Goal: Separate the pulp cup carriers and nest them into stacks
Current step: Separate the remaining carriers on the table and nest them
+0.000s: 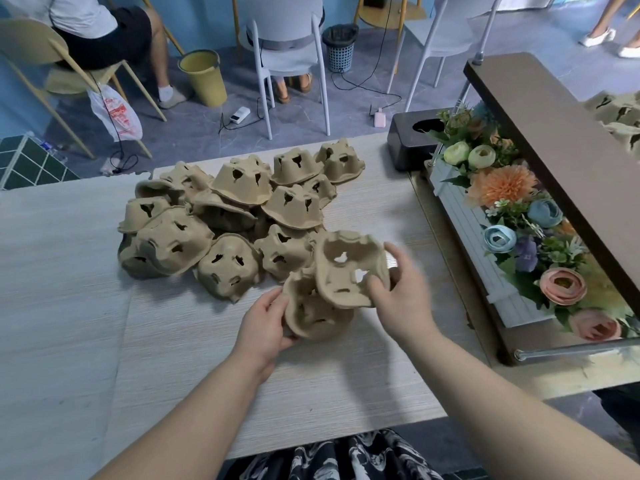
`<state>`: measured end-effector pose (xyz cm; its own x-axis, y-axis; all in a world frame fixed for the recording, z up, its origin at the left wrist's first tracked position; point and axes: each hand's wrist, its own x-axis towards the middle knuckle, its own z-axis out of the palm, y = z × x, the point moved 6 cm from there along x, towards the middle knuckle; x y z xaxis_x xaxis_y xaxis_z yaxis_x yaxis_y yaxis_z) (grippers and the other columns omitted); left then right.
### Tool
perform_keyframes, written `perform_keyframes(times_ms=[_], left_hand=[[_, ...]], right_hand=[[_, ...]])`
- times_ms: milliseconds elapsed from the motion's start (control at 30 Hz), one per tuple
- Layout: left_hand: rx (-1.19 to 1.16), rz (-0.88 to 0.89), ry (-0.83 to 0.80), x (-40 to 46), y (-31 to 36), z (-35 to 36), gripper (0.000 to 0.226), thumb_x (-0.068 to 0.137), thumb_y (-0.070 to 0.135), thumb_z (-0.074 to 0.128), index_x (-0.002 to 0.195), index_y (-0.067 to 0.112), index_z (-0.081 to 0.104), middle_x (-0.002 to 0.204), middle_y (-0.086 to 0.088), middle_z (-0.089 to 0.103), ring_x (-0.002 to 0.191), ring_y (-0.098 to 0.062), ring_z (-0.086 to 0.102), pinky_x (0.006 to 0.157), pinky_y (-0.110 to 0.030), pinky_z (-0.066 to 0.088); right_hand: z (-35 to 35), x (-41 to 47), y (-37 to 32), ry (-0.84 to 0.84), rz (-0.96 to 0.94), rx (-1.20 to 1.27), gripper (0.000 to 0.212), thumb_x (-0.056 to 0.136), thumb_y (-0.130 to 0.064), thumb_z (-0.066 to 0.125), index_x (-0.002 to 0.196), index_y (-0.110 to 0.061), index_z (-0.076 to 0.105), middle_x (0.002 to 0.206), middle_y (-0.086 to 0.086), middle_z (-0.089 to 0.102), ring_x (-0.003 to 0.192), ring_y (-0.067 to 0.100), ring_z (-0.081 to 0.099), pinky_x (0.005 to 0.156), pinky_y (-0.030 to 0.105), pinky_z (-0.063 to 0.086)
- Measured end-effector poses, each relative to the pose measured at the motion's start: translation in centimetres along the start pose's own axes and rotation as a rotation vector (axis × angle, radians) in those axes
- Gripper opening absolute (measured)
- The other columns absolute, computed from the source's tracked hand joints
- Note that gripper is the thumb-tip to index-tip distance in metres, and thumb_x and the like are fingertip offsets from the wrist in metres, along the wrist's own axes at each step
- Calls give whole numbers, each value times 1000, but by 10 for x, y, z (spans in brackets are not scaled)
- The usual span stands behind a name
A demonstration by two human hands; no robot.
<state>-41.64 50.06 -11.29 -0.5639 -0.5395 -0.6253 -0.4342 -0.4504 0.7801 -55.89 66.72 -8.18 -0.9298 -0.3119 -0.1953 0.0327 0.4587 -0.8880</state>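
A loose pile of several tan pulp cup carriers (221, 216) lies in the middle of the pale wooden table (69, 306), most of them upside down. My left hand (266, 327) grips one carrier (317, 317) by its left rim, its hollow side tilted toward me, just in front of the pile. My right hand (401, 292) holds a second carrier (346, 268) by its right edge, raised and tilted, overlapping the top right of the first one.
A planter box of artificial flowers (512, 216) and a dark wooden shelf (561, 161) stand along the table's right side, with a dark box (408, 140) behind. More carriers (620, 116) sit beyond the shelf. Chairs, seated people, a yellow bucket (204, 77) and cables are past the far edge.
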Motion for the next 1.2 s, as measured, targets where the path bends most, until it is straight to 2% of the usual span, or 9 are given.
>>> perform_keyframes(times_ms=[133,267,467,633,733,833,933,1067,1200], left_hand=[[-4,-1,-29,-3,2,1,29,103,38,46,119,24,65,112,1,72,107,-18,66,68,-34,56],[8,7,-78,-5,3,3,29,103,41,44,121,30,64,112,8,72,111,-15,65,84,-44,56],[76,18,-104,-2,-1,3,34,99,20,56,132,27,56,117,3,70,103,-11,68,75,-34,59],[86,55,-115,-3,6,5,29,95,10,59,122,21,62,109,3,72,88,-9,70,79,-38,55],[-23,103,-89,-4,19,2,30,94,11,61,121,23,56,104,4,69,77,-4,70,68,-34,57],[-111,101,-130,-4,32,-1,43,85,27,65,126,28,54,108,-1,70,88,-18,68,67,-35,54],[-174,67,-176,-2,43,-10,30,93,29,57,123,32,57,109,-5,71,94,-25,67,70,-40,55],[-257,89,-127,5,57,-36,25,96,18,53,116,30,62,108,-6,73,95,-23,68,78,-46,56],[-294,104,-54,16,71,-70,31,94,16,55,121,30,62,115,-10,71,105,-28,65,89,-50,50]], right_hand=[[26,-10,8,-115,3,-89,57,85,-21,59,137,-33,41,77,-11,60,76,12,59,72,26,44],[38,-15,10,-187,-56,-272,53,88,-23,56,139,-27,40,99,-7,60,89,16,59,78,28,44],[42,-9,25,-264,57,-285,50,97,-39,45,143,-21,36,129,3,50,112,18,56,93,32,43],[43,-12,21,-262,77,-75,37,97,-48,44,129,-31,51,110,-7,66,104,13,62,90,35,50],[46,-9,12,-235,67,44,25,96,-46,48,117,-38,57,95,-8,69,89,12,66,83,43,55],[52,-6,-6,-227,29,125,21,97,-31,50,114,-38,60,91,-4,70,80,14,67,78,45,56],[63,-6,-26,-254,-9,160,23,96,-23,51,113,-35,61,86,-2,69,71,12,63,75,41,56],[80,7,-54,-265,-83,118,25,92,-32,57,116,-29,64,98,-9,68,87,7,62,86,35,51],[94,42,-85,-158,-213,-242,57,85,-42,63,136,-23,47,132,-3,48,119,13,47,101,31,40]])
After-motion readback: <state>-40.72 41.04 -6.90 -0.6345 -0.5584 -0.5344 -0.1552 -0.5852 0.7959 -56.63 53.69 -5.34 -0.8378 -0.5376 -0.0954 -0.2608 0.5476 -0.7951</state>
